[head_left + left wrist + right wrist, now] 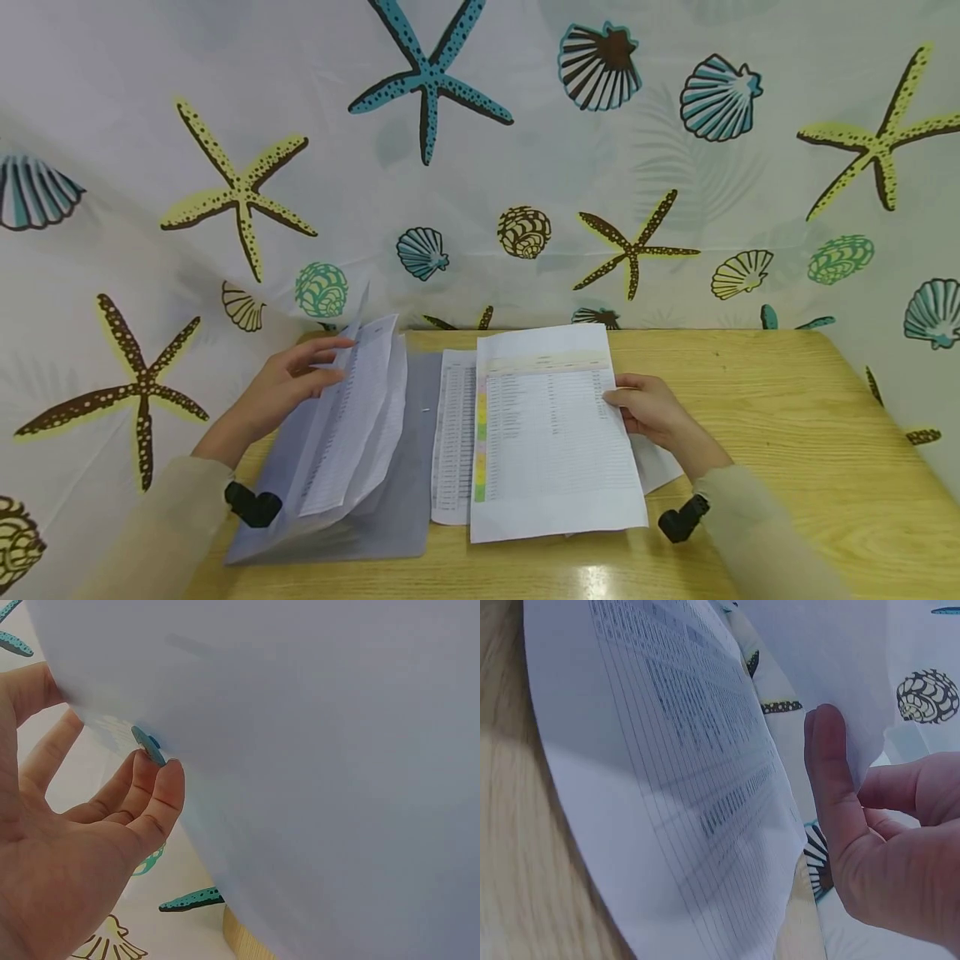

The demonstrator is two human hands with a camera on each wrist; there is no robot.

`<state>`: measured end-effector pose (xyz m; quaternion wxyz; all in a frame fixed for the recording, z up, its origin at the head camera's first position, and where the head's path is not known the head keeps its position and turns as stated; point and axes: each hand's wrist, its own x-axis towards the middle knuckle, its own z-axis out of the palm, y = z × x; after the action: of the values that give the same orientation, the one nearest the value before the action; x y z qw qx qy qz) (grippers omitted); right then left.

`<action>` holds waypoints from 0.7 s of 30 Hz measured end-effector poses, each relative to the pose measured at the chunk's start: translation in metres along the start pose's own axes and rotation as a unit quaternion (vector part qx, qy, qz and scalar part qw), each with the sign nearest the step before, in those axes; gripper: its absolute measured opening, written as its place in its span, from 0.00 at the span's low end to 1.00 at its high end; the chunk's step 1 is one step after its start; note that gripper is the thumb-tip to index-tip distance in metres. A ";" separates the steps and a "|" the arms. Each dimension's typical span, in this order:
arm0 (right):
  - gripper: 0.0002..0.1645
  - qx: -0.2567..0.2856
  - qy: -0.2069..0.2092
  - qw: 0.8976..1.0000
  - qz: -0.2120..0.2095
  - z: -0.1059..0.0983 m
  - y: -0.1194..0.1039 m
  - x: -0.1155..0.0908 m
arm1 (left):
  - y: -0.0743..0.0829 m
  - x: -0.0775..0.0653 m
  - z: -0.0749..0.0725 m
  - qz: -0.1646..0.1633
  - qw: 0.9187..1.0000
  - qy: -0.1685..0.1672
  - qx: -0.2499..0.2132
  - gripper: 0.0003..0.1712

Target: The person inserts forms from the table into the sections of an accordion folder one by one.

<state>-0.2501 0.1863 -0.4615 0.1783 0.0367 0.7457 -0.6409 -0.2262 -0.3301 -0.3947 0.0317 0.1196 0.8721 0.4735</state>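
Note:
At the left, a translucent blue-grey plastic folder (390, 537) lies on the table with its cover raised. Several printed sheets (367, 392) stand tilted inside it. My left hand (296, 379) pinches the raised cover's edge by a round blue snap button (148, 745), seen in the left wrist view. My right hand (651, 408) grips the right edge of a printed table sheet (555, 467) with a coloured strip down its left side. That sheet is lifted over other papers; in the right wrist view a printed page (705, 825) lies below it.
A narrow part of another printed sheet (453, 433) shows between the folder and the held sheet. A white paper corner (656, 462) sticks out under my right hand. Wooden table (780, 417) extends right; a sea-patterned cloth (480, 183) hangs behind.

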 end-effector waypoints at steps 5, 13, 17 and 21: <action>0.31 0.003 -0.007 1.000 -0.003 0.014 -0.002 0.005 | -0.001 -0.001 -0.001 0.001 1.000 0.002 0.007 0.30; 0.29 0.016 -0.017 1.000 -0.001 0.031 -0.008 0.010 | 0.001 -0.003 0.000 0.000 1.000 0.003 0.010 0.29; 0.29 0.012 -0.018 1.000 -0.001 0.038 -0.010 0.012 | 0.002 -0.004 0.000 0.001 1.000 0.003 0.008 0.29; 0.28 0.013 -0.024 1.000 -0.009 0.045 -0.012 0.013 | 0.002 -0.004 0.000 0.001 1.000 0.004 0.009 0.29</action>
<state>-0.2560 0.1380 -0.4591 0.1896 0.0168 0.7334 -0.6526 -0.2215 -0.3303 -0.3929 0.0265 0.1182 0.8763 0.4663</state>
